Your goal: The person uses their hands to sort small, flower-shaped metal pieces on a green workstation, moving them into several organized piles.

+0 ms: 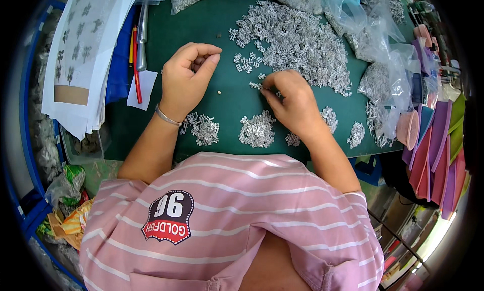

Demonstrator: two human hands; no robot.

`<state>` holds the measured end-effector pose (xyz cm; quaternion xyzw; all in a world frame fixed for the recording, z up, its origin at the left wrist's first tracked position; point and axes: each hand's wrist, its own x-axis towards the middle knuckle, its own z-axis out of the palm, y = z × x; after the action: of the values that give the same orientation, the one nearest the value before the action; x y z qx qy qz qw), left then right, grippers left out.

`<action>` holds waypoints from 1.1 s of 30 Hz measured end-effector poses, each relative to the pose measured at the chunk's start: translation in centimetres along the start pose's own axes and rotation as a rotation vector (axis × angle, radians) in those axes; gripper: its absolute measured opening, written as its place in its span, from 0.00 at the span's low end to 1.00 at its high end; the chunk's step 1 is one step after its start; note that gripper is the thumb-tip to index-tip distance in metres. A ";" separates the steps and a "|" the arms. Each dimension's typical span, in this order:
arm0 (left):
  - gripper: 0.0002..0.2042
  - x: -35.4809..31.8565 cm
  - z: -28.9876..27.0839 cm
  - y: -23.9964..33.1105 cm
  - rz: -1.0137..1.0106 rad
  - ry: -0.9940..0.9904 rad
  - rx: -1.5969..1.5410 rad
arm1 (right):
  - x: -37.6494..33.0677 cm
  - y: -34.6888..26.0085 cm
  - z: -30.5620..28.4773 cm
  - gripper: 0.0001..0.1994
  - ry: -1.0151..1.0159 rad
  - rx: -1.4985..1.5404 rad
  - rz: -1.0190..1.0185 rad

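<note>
Over the green tabletop, my left hand (190,71) is closed, thumb and forefinger drawn together at the tips; anything between them is too small to make out. My right hand (291,97) pinches down at a few small silver metal pieces (255,84) lying apart from the rest. Just beyond it spreads a large heap of the same openwork silver pieces (297,44), with a small loose cluster (246,62) at its left edge. Nearer my body are small piles, one below my left wrist (204,129), another in the middle (257,129), others partly hidden by my right forearm.
Clear plastic bags (375,84) of similar pieces line the right side. Printed sheets (83,44), a red pen (136,69) and a silver-handled tool (141,44) lie at the left. Pink and purple bins (438,134) stand beyond the right edge. A tiny pale bit (219,92) lies between my hands.
</note>
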<state>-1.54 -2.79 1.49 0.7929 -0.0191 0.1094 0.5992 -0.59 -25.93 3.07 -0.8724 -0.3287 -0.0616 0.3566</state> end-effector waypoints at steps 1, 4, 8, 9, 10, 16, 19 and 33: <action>0.05 0.0 0.1 0.0 -0.001 0.002 -0.002 | 0.1 -0.1 0.4 0.08 0.004 -0.003 -0.015; 0.05 -0.1 0.4 0.5 -0.002 -0.019 0.016 | 0.1 -0.2 1.4 0.08 0.021 -0.023 -0.038; 0.05 -0.2 0.7 2.3 0.107 -0.171 0.180 | 0.0 -0.1 0.7 0.07 0.040 0.019 0.057; 0.05 -0.2 0.9 2.5 0.128 -0.223 0.199 | -0.1 0.0 0.2 0.06 0.058 0.040 0.092; 0.06 0.1 1.1 2.5 0.177 -0.263 0.216 | -0.1 0.1 -0.2 0.06 0.075 0.062 0.127; 0.07 0.7 3.5 2.0 0.334 -0.456 0.424 | -0.4 -0.2 0.0 0.06 0.061 0.015 0.068; 0.06 0.4 4.5 1.2 0.324 -0.465 0.518 | -0.4 -0.1 1.4 0.06 0.097 -0.088 -0.010; 0.08 -0.4 3.4 3.1 -0.508 -0.438 -0.301 | -3.3 3.7 -2.5 0.09 0.165 1.474 0.767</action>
<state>-1.91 -6.96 3.46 0.6798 0.0348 -0.2193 0.6990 -0.55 -31.31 1.63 -0.4597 0.0624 0.2312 0.8552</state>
